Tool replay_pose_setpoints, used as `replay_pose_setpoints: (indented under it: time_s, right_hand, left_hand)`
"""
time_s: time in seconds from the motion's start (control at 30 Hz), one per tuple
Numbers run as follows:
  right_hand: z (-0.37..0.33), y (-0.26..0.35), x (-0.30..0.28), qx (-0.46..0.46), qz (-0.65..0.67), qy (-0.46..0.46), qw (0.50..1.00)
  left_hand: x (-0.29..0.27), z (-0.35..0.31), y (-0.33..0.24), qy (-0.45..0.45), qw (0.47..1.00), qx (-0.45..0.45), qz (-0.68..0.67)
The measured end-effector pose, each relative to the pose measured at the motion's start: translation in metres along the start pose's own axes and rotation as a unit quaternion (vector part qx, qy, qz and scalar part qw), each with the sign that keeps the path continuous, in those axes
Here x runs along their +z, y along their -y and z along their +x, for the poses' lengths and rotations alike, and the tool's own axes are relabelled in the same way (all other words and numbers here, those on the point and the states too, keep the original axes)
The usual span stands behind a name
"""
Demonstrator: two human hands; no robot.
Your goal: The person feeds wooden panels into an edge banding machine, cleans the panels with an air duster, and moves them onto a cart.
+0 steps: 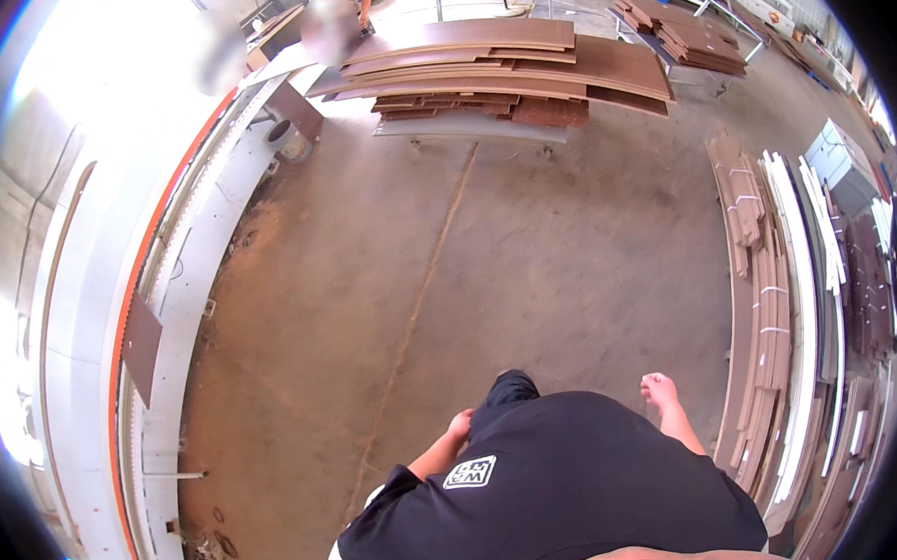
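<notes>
My left hand (461, 423) hangs beside my dark-clothed leg, with its fingers mostly hidden. I cannot make out anything in it. Out to the right of my body, my right hand (659, 389) hangs over the concrete floor (569, 285) with its fingers curled in and nothing visible in them. Neither hand touches a board or the machine. Closest on the left is a long white machine (193, 281) with an orange strip, where a brown panel (143, 348) rests along its edge.
Ahead stands a large stack of brown boards (459, 64), with another brown pile (693, 39) beyond it at right. Bundled brown strips (766, 336) and white strips (798, 365) line the right side. A person (342, 9) is at the machine's far end, near a bucket (280, 132).
</notes>
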State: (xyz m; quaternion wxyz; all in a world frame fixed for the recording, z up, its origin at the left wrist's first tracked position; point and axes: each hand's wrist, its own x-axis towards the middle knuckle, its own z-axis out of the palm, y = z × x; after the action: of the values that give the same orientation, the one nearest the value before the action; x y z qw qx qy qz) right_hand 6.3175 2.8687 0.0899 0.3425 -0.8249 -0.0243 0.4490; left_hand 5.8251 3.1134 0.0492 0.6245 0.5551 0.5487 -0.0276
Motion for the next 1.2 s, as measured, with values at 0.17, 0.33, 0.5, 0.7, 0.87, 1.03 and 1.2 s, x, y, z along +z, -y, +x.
replay_pose_setpoints:
  time_s: [0.17, 0.33, 0.5, 0.7, 0.87, 1.03, 1.2]
  right_hand:
    - [0.070, 0.063, -0.022, -0.029, 0.078, -0.021, 0.996]
    - [0.106, 0.061, -0.030, -0.084, -0.004, 0.016, 0.996]
    - [0.159, -0.008, -0.102, -0.137, -0.072, -0.130, 0.979]
    - [0.171, 0.055, -0.133, -0.142, -0.297, -0.183, 0.926]
    - [0.287, 0.061, -0.155, -0.118, -0.109, -0.132, 0.978]
    - [0.418, -0.031, -0.239, -0.350, -0.256, -0.328, 0.840]
    - [0.453, 0.169, -0.359, -0.070, 0.163, -0.100, 0.979]
  left_hand:
    - [-0.004, 0.097, -0.088, 0.044, 0.978, -0.014, 0.204]
    - [-0.024, 0.217, -0.153, 0.079, 0.977, -0.084, 0.180]
    - [-0.016, 0.388, -0.286, 0.194, 0.854, 0.161, 0.454]
    - [0.058, 0.490, -0.512, 0.093, 0.771, 0.284, 0.562]
    - [0.138, 0.526, -0.663, 0.053, 0.937, 0.202, 0.281]
    - [0.289, 0.568, -0.707, 0.153, 0.902, 0.286, 0.285]
    - [0.274, 0.561, -0.644, 0.226, 0.857, 0.110, 0.450]
